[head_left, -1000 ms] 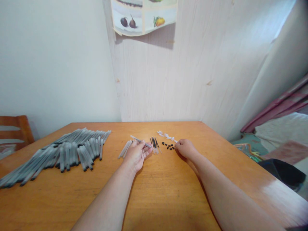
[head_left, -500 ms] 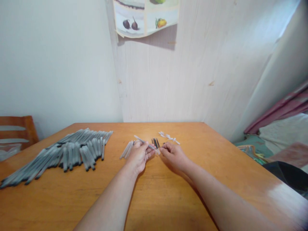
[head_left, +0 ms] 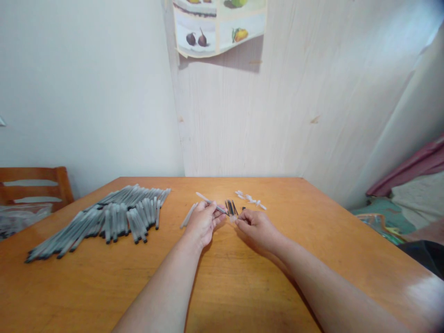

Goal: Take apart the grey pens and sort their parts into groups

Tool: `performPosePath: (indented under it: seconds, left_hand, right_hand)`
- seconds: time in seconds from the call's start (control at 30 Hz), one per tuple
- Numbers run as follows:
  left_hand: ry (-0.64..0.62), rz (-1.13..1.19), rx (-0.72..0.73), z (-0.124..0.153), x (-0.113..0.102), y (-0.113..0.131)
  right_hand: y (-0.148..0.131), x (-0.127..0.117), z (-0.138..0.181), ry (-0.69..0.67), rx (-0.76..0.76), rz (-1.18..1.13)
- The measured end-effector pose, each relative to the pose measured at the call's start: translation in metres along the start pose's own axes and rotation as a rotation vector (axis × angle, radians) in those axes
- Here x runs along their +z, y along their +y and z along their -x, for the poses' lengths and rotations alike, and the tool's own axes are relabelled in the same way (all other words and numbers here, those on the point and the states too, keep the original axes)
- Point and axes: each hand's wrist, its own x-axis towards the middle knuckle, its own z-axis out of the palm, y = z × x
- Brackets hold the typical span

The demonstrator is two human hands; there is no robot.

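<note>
In my left hand (head_left: 205, 221) is a slim pen (head_left: 204, 197) with a pale, translucent barrel, held slanting between thumb and fingers. Its dark thin end points down to the right, toward my right hand (head_left: 251, 224). The fingers of that hand are pinched together on a small translucent piece (head_left: 232, 218), close to the pen's dark end. Just beyond my fingertips lie several thin black sticks like pen refills (head_left: 231, 206). Beside my left hand rest a few pale pen barrels (head_left: 189, 215), partly hidden by it.
A large pile of pens with dark ends (head_left: 118, 217) covers the table's left side. Small white pieces (head_left: 249, 198) and a small black piece (head_left: 243, 208) lie past my right hand. A wooden chair (head_left: 64, 189) stands at left; the wall (head_left: 243, 129) rises behind the table (head_left: 222, 286).
The view has swung slightly left, so everything sits further right. The pen's dark end now shows bare, with the translucent piece at my right fingertips just apart from it.
</note>
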Motion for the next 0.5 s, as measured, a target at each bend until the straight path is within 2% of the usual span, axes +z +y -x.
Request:
performPosePath:
  seconds: [0.23,0.37,0.5]
  left_hand:
    - [0.108,0.086,0.092,-0.012,-0.017,0.021]
    - [0.211,0.132,0.134,-0.017,-0.027,0.034]
    - [0.297,0.158,0.182,-0.022,-0.037,0.042]
  right_hand:
    - [-0.001,-0.011,0.001,-0.058,-0.072,0.034]
    - [0.003,-0.017,0.0,-0.091,-0.096,0.068]
    - [0.008,-0.02,-0.002,-0.053,-0.085,0.12]
